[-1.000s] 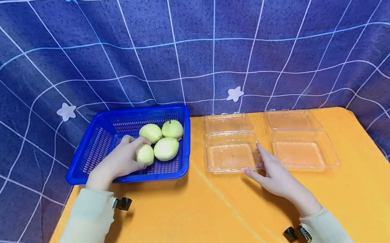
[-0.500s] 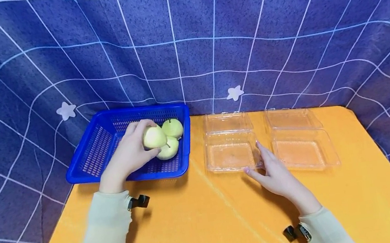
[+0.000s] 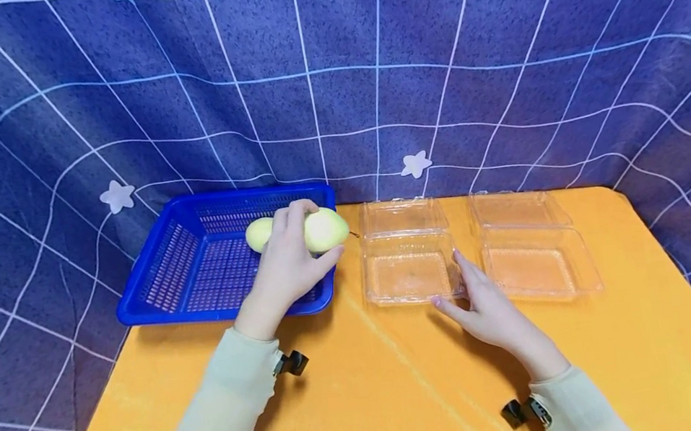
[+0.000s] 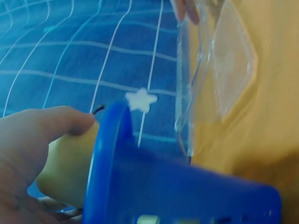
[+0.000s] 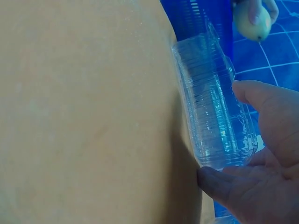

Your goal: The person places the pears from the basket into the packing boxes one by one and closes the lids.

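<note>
My left hand [image 3: 283, 264] grips a pale green pear [image 3: 324, 230] over the right rim of the blue basket [image 3: 165, 315], its dark stem pointing right. In the left wrist view, thumb and fingers curl round the pear [image 4: 70, 163] beside the basket's rim [image 4: 110, 154]. Another pear [image 3: 258, 234] shows inside the basket behind the hand; the others are hidden. My right hand [image 3: 496, 316] touches the near right corner of the left clear plastic clamshell box [image 3: 409, 276]. The right wrist view has its thumb and finger spread along the box [image 5: 212, 107].
A second clear clamshell box [image 3: 530, 275] lies to the right, its lid folded back too. All stands on an orange tablecloth [image 3: 370, 401]. A dark blue curtain [image 3: 343, 99] with white lines and stars hangs close behind the table.
My left hand has taken a pear from the basket's left group, raised it and carried it right over the other pears to the right rim. The right hand stays where it was.
</note>
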The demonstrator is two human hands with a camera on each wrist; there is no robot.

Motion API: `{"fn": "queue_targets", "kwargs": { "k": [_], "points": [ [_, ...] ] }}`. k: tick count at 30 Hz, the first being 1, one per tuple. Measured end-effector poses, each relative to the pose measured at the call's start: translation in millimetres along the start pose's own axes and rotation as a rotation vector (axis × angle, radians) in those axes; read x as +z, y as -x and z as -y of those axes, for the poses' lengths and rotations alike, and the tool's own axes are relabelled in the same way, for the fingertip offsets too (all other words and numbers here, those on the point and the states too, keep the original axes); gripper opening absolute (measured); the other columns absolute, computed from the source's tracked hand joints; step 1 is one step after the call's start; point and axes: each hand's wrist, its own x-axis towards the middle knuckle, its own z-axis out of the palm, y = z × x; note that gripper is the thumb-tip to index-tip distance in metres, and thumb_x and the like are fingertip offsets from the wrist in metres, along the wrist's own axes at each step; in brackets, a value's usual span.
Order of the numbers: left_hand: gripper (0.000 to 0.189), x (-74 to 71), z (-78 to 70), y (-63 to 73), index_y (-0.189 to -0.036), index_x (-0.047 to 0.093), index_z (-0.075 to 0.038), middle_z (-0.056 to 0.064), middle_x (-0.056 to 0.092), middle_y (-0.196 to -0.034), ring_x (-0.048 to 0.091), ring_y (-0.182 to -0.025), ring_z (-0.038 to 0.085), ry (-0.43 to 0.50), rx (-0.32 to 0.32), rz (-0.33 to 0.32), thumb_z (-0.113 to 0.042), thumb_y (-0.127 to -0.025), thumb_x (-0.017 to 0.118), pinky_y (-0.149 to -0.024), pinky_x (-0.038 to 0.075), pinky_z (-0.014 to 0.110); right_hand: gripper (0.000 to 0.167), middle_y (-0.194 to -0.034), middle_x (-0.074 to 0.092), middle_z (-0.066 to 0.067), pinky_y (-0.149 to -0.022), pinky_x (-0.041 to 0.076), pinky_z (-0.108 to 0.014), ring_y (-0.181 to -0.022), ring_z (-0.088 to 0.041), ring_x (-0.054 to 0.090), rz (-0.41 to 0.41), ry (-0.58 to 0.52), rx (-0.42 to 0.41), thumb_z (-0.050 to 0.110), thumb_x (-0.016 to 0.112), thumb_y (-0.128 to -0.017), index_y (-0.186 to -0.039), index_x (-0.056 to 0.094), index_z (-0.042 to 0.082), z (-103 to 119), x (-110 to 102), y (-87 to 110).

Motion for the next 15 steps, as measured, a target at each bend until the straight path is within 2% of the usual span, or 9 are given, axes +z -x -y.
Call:
{"fn": "queue_targets", "kwargs": {
  "k": [7,12,15],
  "points": [
    [0.075,16.5,-17.8,-0.9,-0.142,0.048,-0.014,0.017,0.058,-0.128,0.058,-0.115,0.035,0.046,0.022,0.002,-0.041,-0.087,0.091,-0.084,0.057,0.056,0.104,-0.156,0.049,-0.030,-0.109,0.047,-0.063,-0.113,-0.034,0.063,-0.002,-0.009,0.004,0.049,0.072,-0.106,-0.172,0.012,-0.005,0.3,2.5,-0.5],
    [0.082,28.3,-32.6,-0.7,-0.156,0.047,-0.019,0.020,0.060,-0.132,0.065,-0.111,0.035,0.031,0.018,0.026,-0.044,-0.089,0.088,-0.085,0.060,0.057,0.104,-0.143,0.057,-0.026,-0.102,0.051,-0.058,-0.105,-0.028,0.063,-0.001,-0.014,0.009,0.048,0.073,-0.105,-0.172,0.013,-0.006,-0.1,2.2,-0.6],
    [0.079,36.0,-43.5,-0.4,-0.156,0.050,-0.021,0.021,0.059,-0.131,0.067,-0.106,0.035,0.023,0.015,0.044,-0.045,-0.090,0.087,-0.084,0.060,0.056,0.103,-0.140,0.058,-0.026,-0.100,0.052,-0.057,-0.104,-0.029,0.063,-0.007,-0.022,0.004,0.045,0.073,-0.106,-0.171,0.012,-0.007,-0.4,1.0,-1.2]
  ]
}}
